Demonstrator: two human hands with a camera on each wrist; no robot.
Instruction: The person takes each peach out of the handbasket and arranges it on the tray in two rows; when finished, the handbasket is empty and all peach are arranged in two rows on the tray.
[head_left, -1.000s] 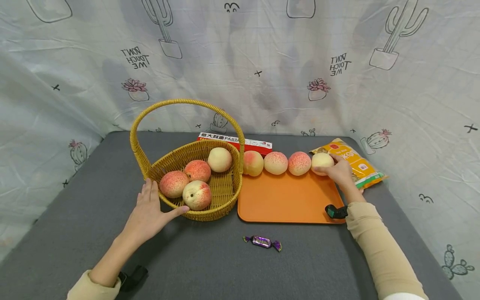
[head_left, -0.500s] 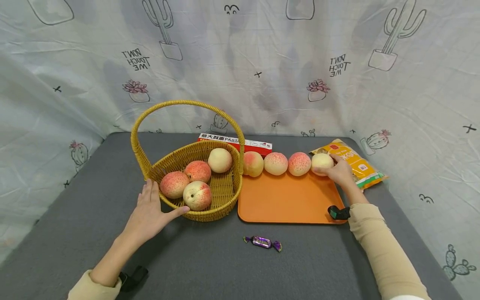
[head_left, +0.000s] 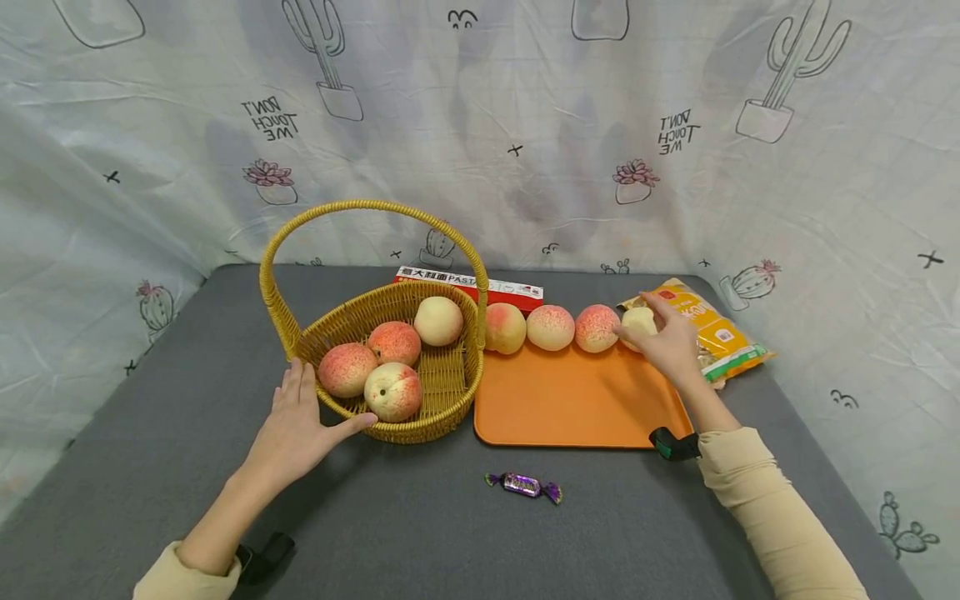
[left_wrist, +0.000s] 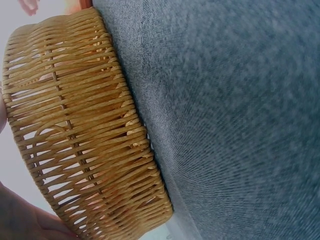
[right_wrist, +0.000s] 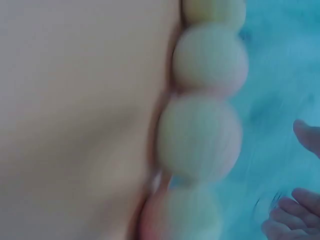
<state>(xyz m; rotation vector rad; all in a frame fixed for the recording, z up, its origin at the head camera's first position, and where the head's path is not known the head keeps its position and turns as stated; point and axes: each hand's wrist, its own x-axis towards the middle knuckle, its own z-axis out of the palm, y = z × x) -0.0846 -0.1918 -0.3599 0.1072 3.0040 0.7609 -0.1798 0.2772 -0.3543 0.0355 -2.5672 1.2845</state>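
My left hand [head_left: 296, 425] lies at the left rim of a yellow wicker basket [head_left: 420, 431], fingers straight and thumb stretched along the near edge. Several peaches [head_left: 393, 391] sit inside it. An orange tray [head_left: 577, 408] stands to its right, with a row of peaches [head_left: 551, 327] along the far edge. Over the pale peach [head_left: 639, 321] at the row's right end hovers my right hand [head_left: 670, 340], thumb and fingers spread. In the right wrist view, the fingers [right_wrist: 292, 215] are apart from the peaches [right_wrist: 200, 137]. The left wrist view shows the basket's woven side [left_wrist: 85, 130] up close.
A yellow food bag [head_left: 716, 329] lies beyond the tray's right corner. Behind the basket and tray is a red and white pasta box [head_left: 517, 293]. One purple-wrapped candy [head_left: 522, 484] lies on the grey table [head_left: 465, 542] in front. A printed cloth hangs behind.
My right hand has released the pale peach, its fingers spreading apart and lifting off. The left hand and the basket stay in place.
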